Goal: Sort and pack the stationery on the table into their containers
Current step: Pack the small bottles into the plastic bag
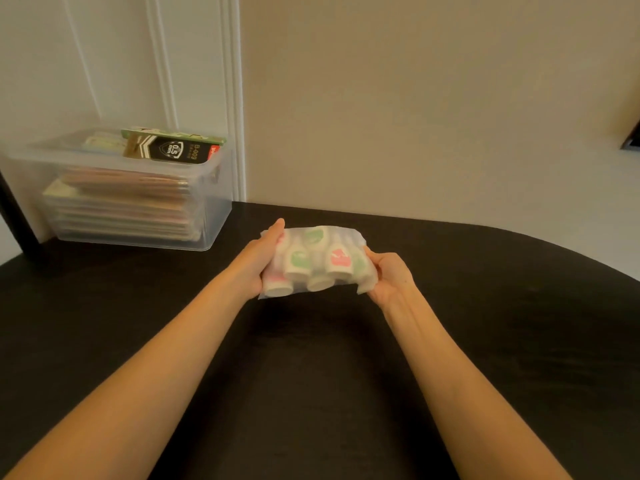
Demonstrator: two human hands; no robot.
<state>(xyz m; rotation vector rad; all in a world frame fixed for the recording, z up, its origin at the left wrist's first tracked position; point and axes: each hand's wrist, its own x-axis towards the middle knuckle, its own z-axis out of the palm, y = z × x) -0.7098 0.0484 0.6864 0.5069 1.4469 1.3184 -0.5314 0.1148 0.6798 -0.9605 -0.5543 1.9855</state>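
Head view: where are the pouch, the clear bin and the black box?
pouch [313, 252]: head view, middle of its upper face.
bin [138, 233]: head view, low on its front wall.
black box [173, 150]: head view, on its "0.5 mm" label.

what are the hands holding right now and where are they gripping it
Both hands hold one frosted plastic bag of small white bottles above the table: left hand grips its left end, right hand its right end.

Plain beige wall [415, 98] behind, white moulded panelling [104, 64] at left, small dark object [632, 142] at right edge
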